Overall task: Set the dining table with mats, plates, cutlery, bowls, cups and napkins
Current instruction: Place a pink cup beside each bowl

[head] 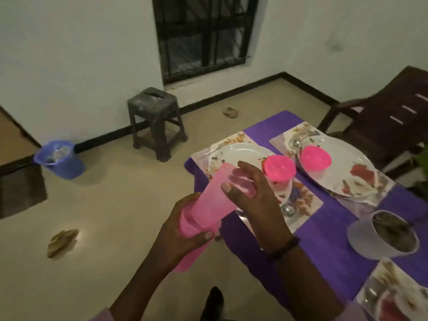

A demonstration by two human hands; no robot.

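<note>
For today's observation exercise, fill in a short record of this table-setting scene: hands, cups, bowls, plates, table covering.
left hand: grips the lower pink cup of a nested pair
right hand: holds the rim of the upper pink cup
bowls: two pink bowls, one on each plate
plates: two white plates on patterned mats
table covering: purple cloth

Two pink cups (209,205), nested. Two pink bowls (280,168), each on a white plate; two plates (238,152) plainly, perhaps a third at the blurred lower right. Three printed mats (305,200). One white mug (384,235). One stool (156,117), one blue bucket (60,159).
</note>
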